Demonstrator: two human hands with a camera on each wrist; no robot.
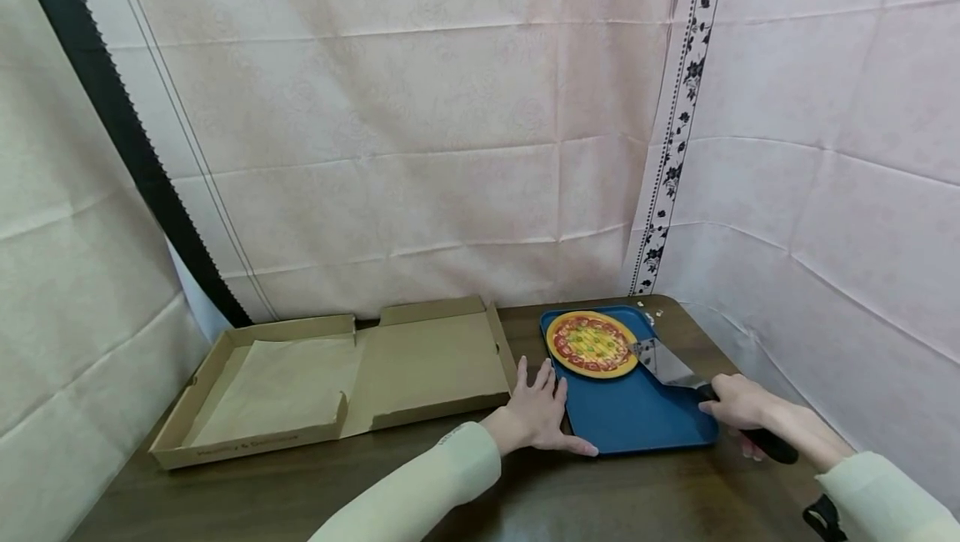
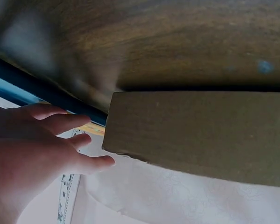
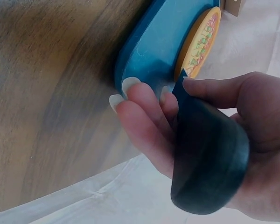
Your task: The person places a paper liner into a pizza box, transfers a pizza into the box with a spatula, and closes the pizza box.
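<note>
A toy-like pizza (image 1: 591, 345) lies on the far left part of a blue tray (image 1: 637, 421). My right hand (image 1: 742, 404) grips the black handle (image 3: 210, 154) of a pizza server (image 1: 667, 365) with a flat metal blade. The blade's tip overlaps the pizza's right edge in the head view. With fingers spread, my left hand (image 1: 536, 413) is at the tray's left edge, its thumb by the near left corner. In the left wrist view the left hand (image 2: 46, 144) is beside the tray's rim and the end of a cardboard box (image 2: 196, 135).
The open cardboard pizza box (image 1: 442, 358) stands left of the tray, with a sheet of paper (image 1: 277, 388) in its left half. Patterned cloth (image 1: 450, 150) hangs behind the wooden table (image 1: 600, 500). Small white bits (image 1: 649, 319) lie at the far right.
</note>
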